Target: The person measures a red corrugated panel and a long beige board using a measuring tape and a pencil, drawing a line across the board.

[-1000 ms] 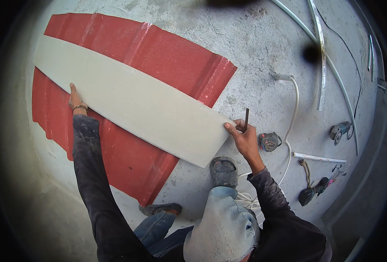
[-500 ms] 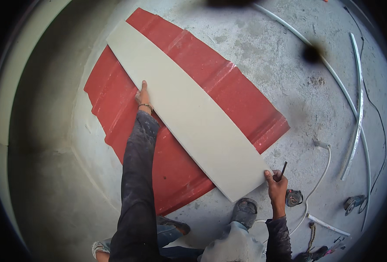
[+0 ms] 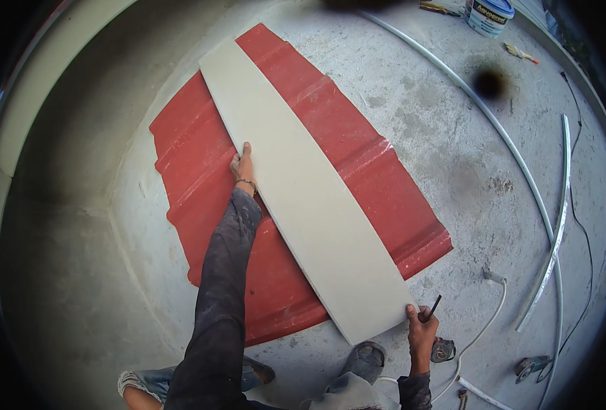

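A long off-white board (image 3: 296, 171) lies slantwise across a red corrugated sheet (image 3: 357, 164) on the floor. My left hand (image 3: 244, 164) grips the board's left long edge near its middle, thumb on top and fingers beneath. At the near right corner, my right hand (image 3: 422, 328) pinches the board between thumb and fingers. The same hand also holds a thin dark pencil-like stick (image 3: 434, 305), its end pointing up and away. A tape measure (image 3: 443, 350) rests on the floor just right of that hand.
White pipe (image 3: 494, 123) and a pale metal strip (image 3: 552, 253) cross at the right. An angle grinder (image 3: 532, 367) with a cable sits at lower right. A white hose (image 3: 484, 331) curves nearby. At the far right stand a bucket (image 3: 487, 17) and a paintbrush (image 3: 521, 53). A wall borders the left.
The view has turned, so board and sheet appear steeper and lower, and the bucket and paintbrush now show. Both hands keep the same hold on the board.
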Tool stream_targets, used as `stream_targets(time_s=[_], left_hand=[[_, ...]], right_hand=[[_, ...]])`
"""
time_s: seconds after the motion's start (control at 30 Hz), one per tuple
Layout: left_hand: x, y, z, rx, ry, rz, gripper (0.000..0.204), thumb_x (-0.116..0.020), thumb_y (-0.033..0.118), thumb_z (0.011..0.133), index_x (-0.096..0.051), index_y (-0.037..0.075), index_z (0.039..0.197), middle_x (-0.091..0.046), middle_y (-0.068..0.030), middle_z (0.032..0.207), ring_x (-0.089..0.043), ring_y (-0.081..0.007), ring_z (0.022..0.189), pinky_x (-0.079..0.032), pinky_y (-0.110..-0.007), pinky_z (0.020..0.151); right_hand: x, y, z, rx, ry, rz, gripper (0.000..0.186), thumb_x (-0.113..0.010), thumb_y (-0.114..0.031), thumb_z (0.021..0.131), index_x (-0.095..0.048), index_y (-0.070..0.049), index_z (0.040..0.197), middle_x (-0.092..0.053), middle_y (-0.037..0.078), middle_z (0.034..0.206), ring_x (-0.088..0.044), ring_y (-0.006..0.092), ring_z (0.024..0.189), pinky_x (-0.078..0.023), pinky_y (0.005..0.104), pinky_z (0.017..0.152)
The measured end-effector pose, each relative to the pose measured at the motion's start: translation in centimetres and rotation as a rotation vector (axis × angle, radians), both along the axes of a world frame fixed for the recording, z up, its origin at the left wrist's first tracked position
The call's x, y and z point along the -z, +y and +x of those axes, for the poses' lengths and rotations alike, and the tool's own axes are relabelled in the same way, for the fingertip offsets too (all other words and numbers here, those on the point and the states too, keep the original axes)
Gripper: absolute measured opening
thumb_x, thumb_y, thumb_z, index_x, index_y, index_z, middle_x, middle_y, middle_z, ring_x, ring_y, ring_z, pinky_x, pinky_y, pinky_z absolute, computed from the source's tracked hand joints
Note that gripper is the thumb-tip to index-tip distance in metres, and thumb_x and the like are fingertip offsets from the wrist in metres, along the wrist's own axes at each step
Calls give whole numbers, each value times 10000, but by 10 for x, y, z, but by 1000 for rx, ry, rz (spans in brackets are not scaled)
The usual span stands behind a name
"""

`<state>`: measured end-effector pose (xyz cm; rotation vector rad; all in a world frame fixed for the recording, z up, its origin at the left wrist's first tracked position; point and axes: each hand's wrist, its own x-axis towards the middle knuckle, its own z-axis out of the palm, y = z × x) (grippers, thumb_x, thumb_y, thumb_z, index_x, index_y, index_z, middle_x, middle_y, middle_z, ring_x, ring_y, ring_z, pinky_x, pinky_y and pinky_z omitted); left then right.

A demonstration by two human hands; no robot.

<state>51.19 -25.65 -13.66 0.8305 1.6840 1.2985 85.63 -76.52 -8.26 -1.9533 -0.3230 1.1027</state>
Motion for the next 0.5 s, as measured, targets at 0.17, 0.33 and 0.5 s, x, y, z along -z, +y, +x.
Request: stream_targets(time_s=[0.17, 0.33, 0.5], left_hand=[[-20, -16, 24, 3, -73, -16, 350, -705, 352, 901, -548, 42, 938, -633, -99, 911, -651, -218, 781, -584, -396, 702], [-35, -24, 29, 83, -70, -75, 619, -663, 375, 920, -448, -61, 1303, -596, -208, 1202, -663, -327, 1022, -579, -458, 854], [-33, -22, 30, 2, -101, -43, 354, -670, 340, 928, -558, 23, 1040, -650, -145, 1026, -679, -260, 869, -591, -420, 757]], right_hand=[[-3, 0, 4, 10, 17, -49, 325, -748, -311, 900, -621, -20, 832, -552, -53, 672, -419, 30, 580, -298, 232, 513], [-3, -1, 5, 7, 19, -39, 331, -753, -318, 896, -625, -17, 842, -562, -48, 674, -428, 33, 579, -305, 235, 511], [-3, -1, 5, 14, 6, -21, 331, -755, -316, 893, -631, -13, 843, -580, -39, 679, -442, 37, 585, -314, 237, 519]])
